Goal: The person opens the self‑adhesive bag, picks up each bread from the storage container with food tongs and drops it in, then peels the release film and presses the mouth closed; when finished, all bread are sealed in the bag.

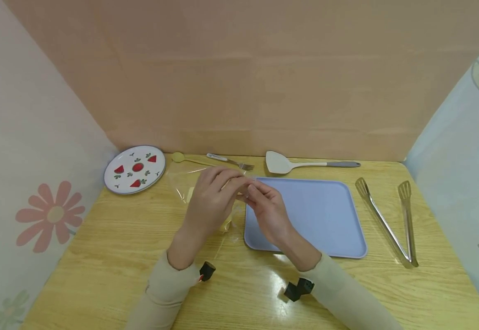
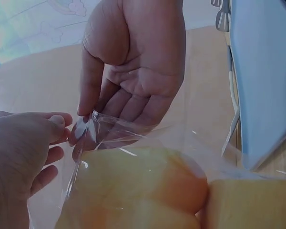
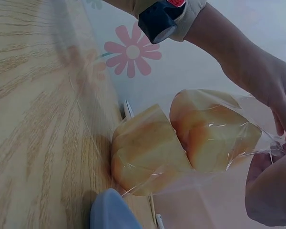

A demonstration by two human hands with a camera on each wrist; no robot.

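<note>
A clear plastic bag (image 3: 250, 148) holds golden-brown bread (image 3: 150, 148), in two blocks side by side. In the head view, both hands mostly cover the bag, and only bits of bread and film show. My right hand (image 1: 270, 211) pinches the gathered top of the bag between thumb and forefinger, seen best in the left wrist view. Thumb and fingertips of my left hand (image 1: 210, 197) meet close beside that spot, pinching at the film's edge; its other fingers are loosely bent. The bread hangs below the hands, left of the blue tray (image 1: 305, 215).
Along the back lie a yellow spoon (image 1: 178, 157), a fork (image 1: 227, 159) and a white spatula (image 1: 278, 162) with a grey handle. A plate with a red fruit pattern (image 1: 125, 183) sits at the back left. Metal tongs (image 1: 388, 229) lie spread at the right.
</note>
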